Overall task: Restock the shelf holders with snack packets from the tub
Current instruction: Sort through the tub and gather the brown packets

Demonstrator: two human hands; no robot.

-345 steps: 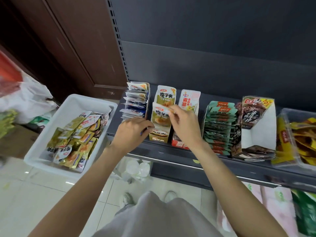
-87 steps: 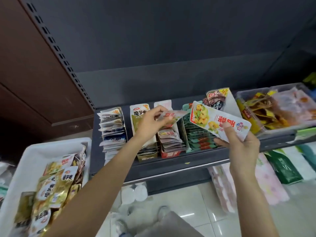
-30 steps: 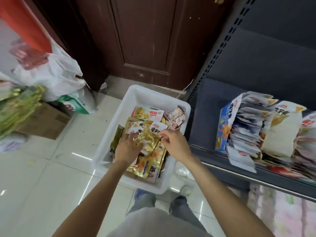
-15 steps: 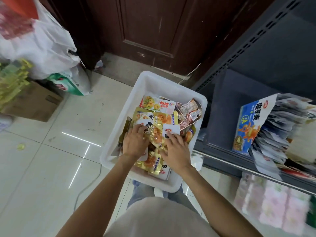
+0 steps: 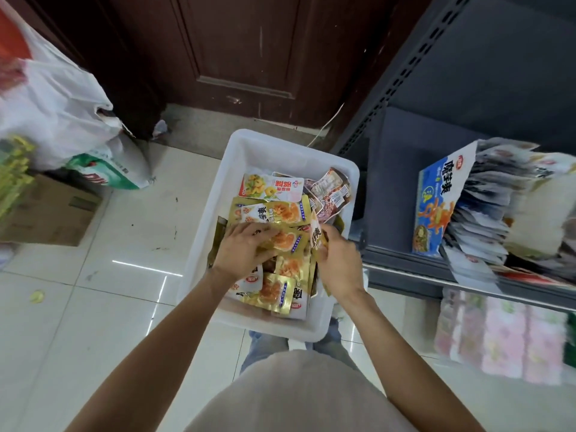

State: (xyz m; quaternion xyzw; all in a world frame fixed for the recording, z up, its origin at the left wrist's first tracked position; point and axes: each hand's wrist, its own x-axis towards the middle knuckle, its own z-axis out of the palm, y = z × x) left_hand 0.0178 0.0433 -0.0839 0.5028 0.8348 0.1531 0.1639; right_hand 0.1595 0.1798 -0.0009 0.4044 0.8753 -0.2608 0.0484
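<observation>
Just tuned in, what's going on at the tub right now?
A person bends over the white tub on the floor beside the shelf, sorting through gold snack packets. The left hand rests on the pile, fingers on a packet. The right hand pinches one gold packet upright. The blue holder on the shelf already holds packets.

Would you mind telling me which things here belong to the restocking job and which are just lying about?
Part of the job:
white tub
gold snack packets
left hand, resting on the packets
right hand, pinching one packet
blue shelf holder

Just lying about:
white plastic bag
cardboard box
green-and-white sack
brown door
</observation>
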